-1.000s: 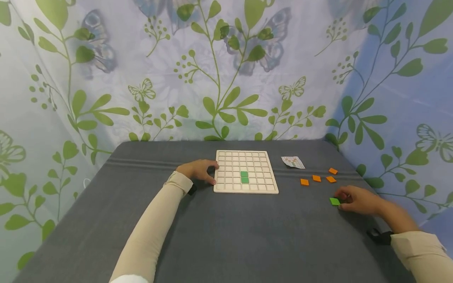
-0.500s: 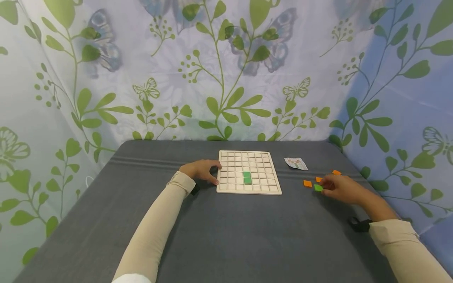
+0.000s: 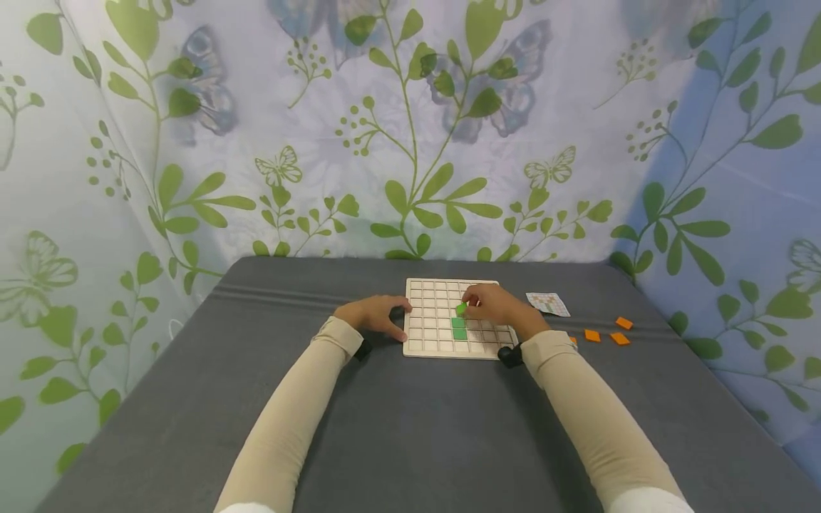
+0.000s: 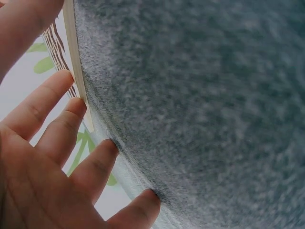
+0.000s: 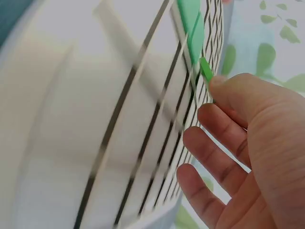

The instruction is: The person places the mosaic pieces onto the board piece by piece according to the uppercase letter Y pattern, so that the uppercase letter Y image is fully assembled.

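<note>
The left hand (image 3: 375,315) is touching the left edge of the board (image 3: 426,343). The right hand (image 3: 497,306) is holding a tile (image 3: 461,309) over it, contact being hard to judge. Paired tiles (image 3: 458,324) are lying in the board, just before and left of that hand. Right of the hand, a card (image 3: 548,304) is lying on the table (image 3: 417,434); loose tiles (image 3: 620,338) are lying nearer, mostly farther right. A curtain (image 3: 359,160) is hanging behind.
</note>
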`<state>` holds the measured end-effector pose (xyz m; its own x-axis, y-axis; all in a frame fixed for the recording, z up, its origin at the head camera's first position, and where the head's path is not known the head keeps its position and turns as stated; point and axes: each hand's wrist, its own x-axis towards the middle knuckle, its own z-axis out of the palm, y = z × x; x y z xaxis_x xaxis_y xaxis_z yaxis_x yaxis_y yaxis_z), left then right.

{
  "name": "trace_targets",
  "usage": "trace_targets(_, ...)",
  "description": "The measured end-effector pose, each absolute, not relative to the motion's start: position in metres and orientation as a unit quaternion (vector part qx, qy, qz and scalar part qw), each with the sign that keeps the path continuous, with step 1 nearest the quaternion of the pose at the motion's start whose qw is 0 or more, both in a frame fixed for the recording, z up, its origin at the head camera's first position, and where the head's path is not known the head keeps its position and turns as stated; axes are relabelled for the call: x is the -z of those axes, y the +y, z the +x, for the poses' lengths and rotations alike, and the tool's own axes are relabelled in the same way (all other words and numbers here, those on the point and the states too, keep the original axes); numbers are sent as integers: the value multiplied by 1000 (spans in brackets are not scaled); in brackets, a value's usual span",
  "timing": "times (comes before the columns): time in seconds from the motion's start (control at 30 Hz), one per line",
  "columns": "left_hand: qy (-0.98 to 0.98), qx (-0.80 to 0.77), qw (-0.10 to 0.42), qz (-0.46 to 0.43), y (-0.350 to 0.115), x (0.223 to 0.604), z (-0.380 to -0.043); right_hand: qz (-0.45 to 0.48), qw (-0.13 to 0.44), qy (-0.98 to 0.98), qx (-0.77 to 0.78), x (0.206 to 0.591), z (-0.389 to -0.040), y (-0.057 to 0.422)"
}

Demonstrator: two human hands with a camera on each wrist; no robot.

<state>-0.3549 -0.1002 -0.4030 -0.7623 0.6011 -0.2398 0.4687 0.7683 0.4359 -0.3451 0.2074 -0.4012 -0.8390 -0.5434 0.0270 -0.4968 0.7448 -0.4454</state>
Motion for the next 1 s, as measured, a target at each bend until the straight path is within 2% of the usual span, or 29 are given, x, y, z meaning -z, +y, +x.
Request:
trace_targets(0.4,926,-182,183,276,-96,403,-355,-242,76,937,241,409,-353,199)
trace_targets(0.63,926,-177,186,277,-99,407,-354,-248,82,940,220,401,-344,209)
trace_targets(0.73,927,-175,184,277,-99,404,-353,-241,66,945,210,391,-333,233)
trace_targets(0.87,928,-174,184,274,-99,403,-353,-230,55,952,194,386,-312,287)
trace_targets(1.0,928,-170,188,273,-100,403,-354,-221,76,954,187,389,-291,339)
